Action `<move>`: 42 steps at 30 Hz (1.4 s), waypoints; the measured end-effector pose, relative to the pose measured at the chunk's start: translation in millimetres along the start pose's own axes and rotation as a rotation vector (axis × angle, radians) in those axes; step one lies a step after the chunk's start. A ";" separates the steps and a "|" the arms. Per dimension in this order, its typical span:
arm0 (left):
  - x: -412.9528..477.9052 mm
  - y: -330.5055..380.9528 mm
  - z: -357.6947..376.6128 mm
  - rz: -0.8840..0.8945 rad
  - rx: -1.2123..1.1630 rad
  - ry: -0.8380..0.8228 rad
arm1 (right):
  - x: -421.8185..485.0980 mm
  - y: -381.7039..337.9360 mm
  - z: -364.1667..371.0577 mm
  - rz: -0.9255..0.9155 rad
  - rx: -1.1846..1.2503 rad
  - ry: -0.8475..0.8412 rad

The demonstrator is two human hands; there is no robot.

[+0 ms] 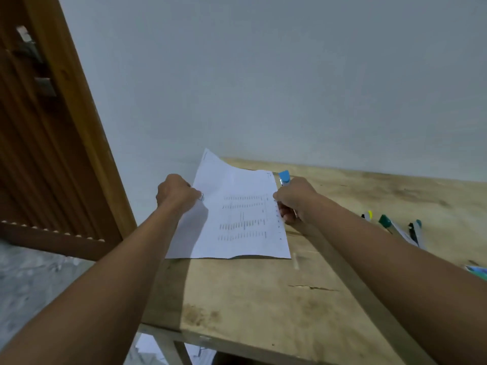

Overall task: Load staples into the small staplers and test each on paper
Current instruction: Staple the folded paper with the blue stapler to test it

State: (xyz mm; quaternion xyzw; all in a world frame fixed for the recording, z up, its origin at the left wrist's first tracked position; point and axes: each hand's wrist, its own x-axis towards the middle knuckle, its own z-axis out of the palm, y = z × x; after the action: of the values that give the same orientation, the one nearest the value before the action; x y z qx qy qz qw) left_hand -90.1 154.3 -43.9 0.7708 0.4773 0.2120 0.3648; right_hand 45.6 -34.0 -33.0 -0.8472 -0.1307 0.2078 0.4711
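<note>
Table (263, 299): one paper (237, 219), one blue stapler (284, 177)

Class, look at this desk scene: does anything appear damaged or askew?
The wooden table has a thin crack in its top, nearer the camera than the paper, whose left side overhangs the table's edge.

Nothing here can be read. The paper (237, 214) carries several blocks of dark printed rows and a column of small marks along its right edge, all too blurred to make out. The blue stapler (284, 177) and the small coloured items (403, 233) on the table (263, 299) show no legible label.
</note>
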 end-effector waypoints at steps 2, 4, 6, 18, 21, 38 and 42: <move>3.3 -3.6 -4.3 -0.017 -0.198 -0.073 | -3.0 -2.3 -2.8 0.034 0.065 -0.055; 0.9 -7.1 -7.4 0.009 -0.269 -0.115 | -5.0 -2.9 -4.8 0.037 0.138 -0.077; -6.4 -8.5 -11.6 0.048 -0.283 -0.114 | -6.6 -1.5 -7.6 0.046 0.205 -0.076; -36.7 -5.6 -32.2 0.010 -0.873 -0.364 | -11.9 8.7 -32.8 0.086 0.684 -0.260; -41.6 -2.0 -33.2 0.101 -0.829 -0.358 | -17.7 6.4 -37.1 0.096 0.750 -0.278; -82.4 2.2 -28.9 -0.180 -1.464 -0.753 | -17.3 -3.4 -51.4 -0.074 0.887 -0.112; -98.0 16.9 -8.3 -0.237 -1.718 -0.504 | -17.3 -9.4 -51.7 -0.040 0.979 -0.063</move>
State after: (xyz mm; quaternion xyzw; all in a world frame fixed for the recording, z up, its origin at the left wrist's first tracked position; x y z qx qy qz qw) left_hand -130.4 65.4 -23.6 0.2021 0.1368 0.2812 0.9281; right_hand 54.7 -74.8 3.3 -0.5166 -0.0482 0.2612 0.8140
